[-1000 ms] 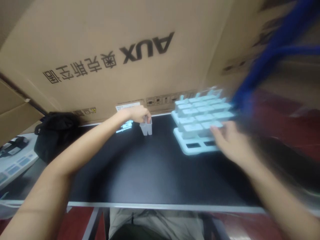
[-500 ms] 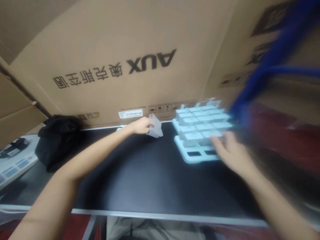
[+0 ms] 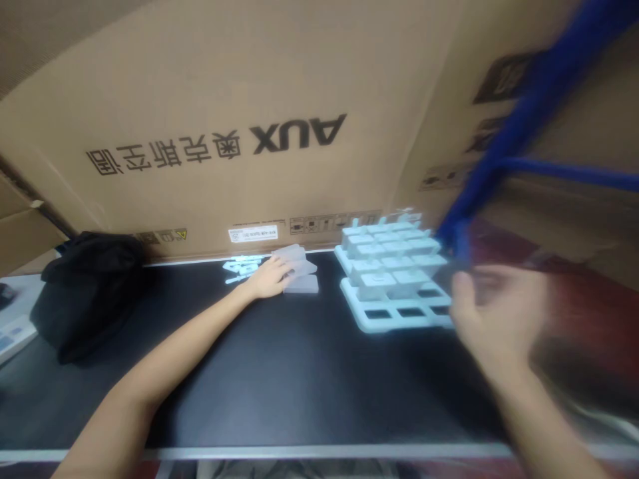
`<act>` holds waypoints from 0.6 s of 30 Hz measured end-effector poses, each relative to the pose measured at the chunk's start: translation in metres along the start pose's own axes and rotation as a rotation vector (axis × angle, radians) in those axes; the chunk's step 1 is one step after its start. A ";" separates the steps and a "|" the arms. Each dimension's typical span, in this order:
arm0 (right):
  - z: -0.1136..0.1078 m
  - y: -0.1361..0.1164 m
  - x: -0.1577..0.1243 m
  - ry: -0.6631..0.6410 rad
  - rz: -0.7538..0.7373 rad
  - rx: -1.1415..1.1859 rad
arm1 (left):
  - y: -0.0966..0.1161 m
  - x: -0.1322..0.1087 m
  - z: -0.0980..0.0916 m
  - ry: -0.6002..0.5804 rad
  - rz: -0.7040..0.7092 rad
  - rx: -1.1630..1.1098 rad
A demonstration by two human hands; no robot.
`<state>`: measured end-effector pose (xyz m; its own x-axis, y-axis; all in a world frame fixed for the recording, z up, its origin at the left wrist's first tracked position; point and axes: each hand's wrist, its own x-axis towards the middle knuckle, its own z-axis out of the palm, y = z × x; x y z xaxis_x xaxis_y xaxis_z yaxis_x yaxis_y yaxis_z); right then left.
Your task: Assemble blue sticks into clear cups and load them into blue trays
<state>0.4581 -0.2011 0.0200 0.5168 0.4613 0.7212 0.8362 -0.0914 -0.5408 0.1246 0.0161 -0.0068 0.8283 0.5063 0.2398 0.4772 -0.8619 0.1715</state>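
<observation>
Near the back of the black table, my left hand (image 3: 272,276) rests on a few translucent flat pieces (image 3: 301,283); whether its fingers grip one is unclear. Just behind and left of it lie several small light-blue sticks (image 3: 243,266). To the right stands a light-blue rack (image 3: 377,324) with rows of box-shaped moulds (image 3: 374,278) set in it; several front openings hold none. My right hand (image 3: 499,319) is blurred, in the air at the right of the rack, its thumb apart from the other fingers and nothing visible between them.
A large cardboard box (image 3: 210,80) stands along the back edge of the black table (image 3: 299,386). A black cloth bag (image 3: 87,293) lies at the left, beside a white object (image 3: 14,339). A blue metal frame (image 3: 519,126) rises at the right.
My right hand has moved right, away from the rack's moulds. My left hand has come down and nearer, and more translucent pieces show under it. The camera view has shifted slightly.
</observation>
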 end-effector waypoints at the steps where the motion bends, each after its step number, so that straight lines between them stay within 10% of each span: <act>1: -0.002 -0.015 -0.004 0.041 -0.091 -0.019 | 0.001 0.000 0.000 0.002 0.002 0.003; 8: 0.081 -0.139 -0.018 -0.778 -0.909 -0.081 | -0.003 -0.003 0.006 0.016 0.012 0.066; 13: 0.170 -0.163 0.023 -1.159 -0.858 -0.193 | -0.007 -0.003 0.008 0.016 0.018 0.067; 18: 0.195 -0.161 0.040 -1.324 -0.776 -0.164 | -0.018 -0.008 0.008 0.063 0.058 -0.053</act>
<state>0.3080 0.0043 0.0515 -0.4934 0.8581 -0.1420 0.8694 0.4816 -0.1109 0.1113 0.0271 -0.0194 0.8332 0.4575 0.3106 0.4109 -0.8881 0.2058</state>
